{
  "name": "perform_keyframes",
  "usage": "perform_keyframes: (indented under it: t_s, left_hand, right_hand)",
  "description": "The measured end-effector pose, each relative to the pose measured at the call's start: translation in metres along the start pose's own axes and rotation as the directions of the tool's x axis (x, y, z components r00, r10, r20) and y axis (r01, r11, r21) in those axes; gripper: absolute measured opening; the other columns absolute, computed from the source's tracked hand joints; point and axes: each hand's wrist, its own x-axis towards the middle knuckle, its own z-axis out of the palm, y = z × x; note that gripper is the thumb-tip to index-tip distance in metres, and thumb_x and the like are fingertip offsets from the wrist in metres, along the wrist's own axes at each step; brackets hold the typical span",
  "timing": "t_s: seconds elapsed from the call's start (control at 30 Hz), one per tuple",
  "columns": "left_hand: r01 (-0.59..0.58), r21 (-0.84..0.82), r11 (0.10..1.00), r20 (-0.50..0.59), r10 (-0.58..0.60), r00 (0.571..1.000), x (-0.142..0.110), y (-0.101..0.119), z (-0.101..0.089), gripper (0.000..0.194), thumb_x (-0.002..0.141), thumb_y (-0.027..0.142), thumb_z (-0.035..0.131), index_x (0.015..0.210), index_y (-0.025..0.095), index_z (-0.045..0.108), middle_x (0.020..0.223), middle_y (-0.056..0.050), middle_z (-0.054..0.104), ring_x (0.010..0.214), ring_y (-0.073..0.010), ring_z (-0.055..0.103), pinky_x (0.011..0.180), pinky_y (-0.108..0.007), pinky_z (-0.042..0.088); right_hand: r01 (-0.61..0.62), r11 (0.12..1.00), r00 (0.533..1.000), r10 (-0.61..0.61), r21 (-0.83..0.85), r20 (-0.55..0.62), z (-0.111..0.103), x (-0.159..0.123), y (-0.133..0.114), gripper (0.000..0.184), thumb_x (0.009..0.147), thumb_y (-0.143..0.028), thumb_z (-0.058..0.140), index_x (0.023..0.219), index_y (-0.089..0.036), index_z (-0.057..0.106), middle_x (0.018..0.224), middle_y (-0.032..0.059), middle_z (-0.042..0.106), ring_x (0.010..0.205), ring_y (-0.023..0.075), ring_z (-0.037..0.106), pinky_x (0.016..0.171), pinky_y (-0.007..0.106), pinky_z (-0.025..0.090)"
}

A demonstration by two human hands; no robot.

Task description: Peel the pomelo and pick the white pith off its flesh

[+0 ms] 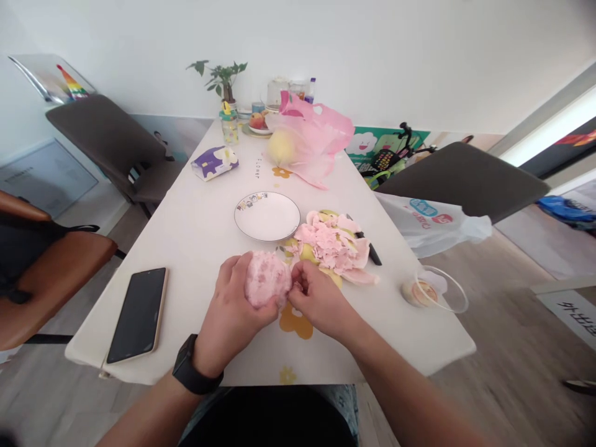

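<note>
A peeled pink pomelo [267,278] rests in my left hand [237,298], whose fingers wrap round its left side. At the fruit's right side, my right hand [319,295] has thumb and fingertips pinched together against the surface; what they grip is too small to make out. To the right lies a pile of pomelo peel [333,245], pink pith with yellow-green rind. The black handle of a knife [374,253] sticks out from beneath that pile. Just beyond the fruit sits a white plate [267,217] with a patterned rim.
A phone [138,315] lies near the table's left edge, and a glass bowl [440,292] stands at the right. Farther back are a tissue pack [214,162], a pink plastic bag [321,133] with a yellow pomelo [281,147], a bottle [230,127] and a plant [226,81].
</note>
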Motion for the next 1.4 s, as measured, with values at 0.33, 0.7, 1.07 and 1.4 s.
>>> perform_keyframes:
  t_s: [0.33,0.7,1.07,1.4]
  left_hand:
    - [0.071,-0.037,0.997,-0.002,-0.071,0.997,0.002,-0.009,-0.004,0.076,0.076,0.035,0.073,0.142,0.020,0.038,0.137,-0.015,0.049,0.129,-0.0327,0.050,0.106,-0.053,0.046]
    - [0.070,-0.054,0.996,-0.007,-0.071,0.997,0.001,-0.006,-0.003,0.076,0.076,0.034,0.072,0.142,0.020,0.039,0.137,-0.015,0.048,0.130,-0.0331,0.048,0.109,-0.055,0.043]
    - [0.200,-0.102,0.974,0.022,-0.199,0.980,0.004,-0.021,-0.007,0.076,0.078,0.039,0.070,0.144,0.020,0.039,0.142,-0.015,0.050,0.131,-0.0345,0.049,0.109,-0.057,0.043]
    - [0.171,-0.076,0.982,0.029,-0.169,0.985,0.007,-0.018,-0.006,0.076,0.078,0.039,0.071,0.144,0.021,0.039,0.140,-0.016,0.049,0.132,-0.0342,0.049,0.109,-0.057,0.043]
  right_hand:
    - [0.003,0.980,0.999,-0.011,0.199,0.041,0.007,-0.013,0.003,0.022,0.088,-0.042,0.062,0.091,-0.022,0.053,0.079,-0.0018,0.060,0.069,0.0129,0.057,0.062,0.026,0.046]
    - [-0.231,0.930,0.973,0.221,0.287,0.068,0.011,-0.013,-0.015,0.020,0.087,-0.034,0.057,0.072,-0.022,0.050,0.051,-0.0052,0.057,0.048,0.0120,0.056,0.047,0.021,0.037]
    - [-0.215,0.971,0.947,0.234,0.109,-0.219,-0.015,0.000,0.022,0.024,0.086,-0.043,0.057,0.075,-0.022,0.054,0.058,-0.0021,0.060,0.054,0.0157,0.056,0.054,0.028,0.043]
    - [0.140,0.977,0.971,-0.167,-0.158,-0.170,-0.014,0.009,0.002,0.022,0.094,-0.032,0.049,0.097,-0.024,0.069,0.088,0.0031,0.069,0.074,0.0179,0.062,0.067,0.032,0.049]
